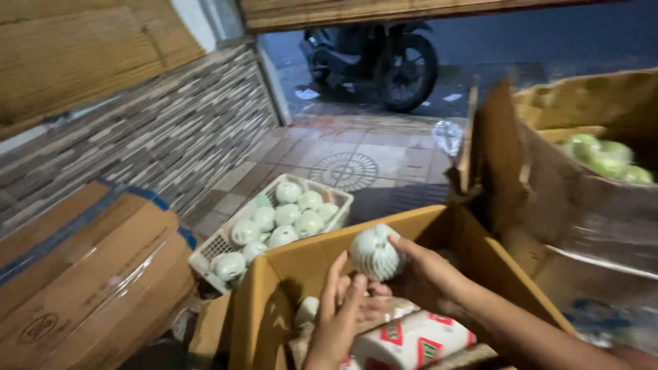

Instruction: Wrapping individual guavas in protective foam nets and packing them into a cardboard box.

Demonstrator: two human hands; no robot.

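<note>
My right hand holds a round pale green fruit wrapped in a white foam net, lifted above an open cardboard box in front of me. My left hand is just below and left of the fruit, fingers spread, touching its underside or close to it. Inside the box lie another netted fruit and white paper with red and green print. A white plastic basket on the floor beyond the box holds several of the same green fruits.
A closed cardboard carton with blue tape lies at the left by a striped stone wall. A second open carton with green fruits stands at the right. A tiled floor leads to a doorway with a parked motorbike outside.
</note>
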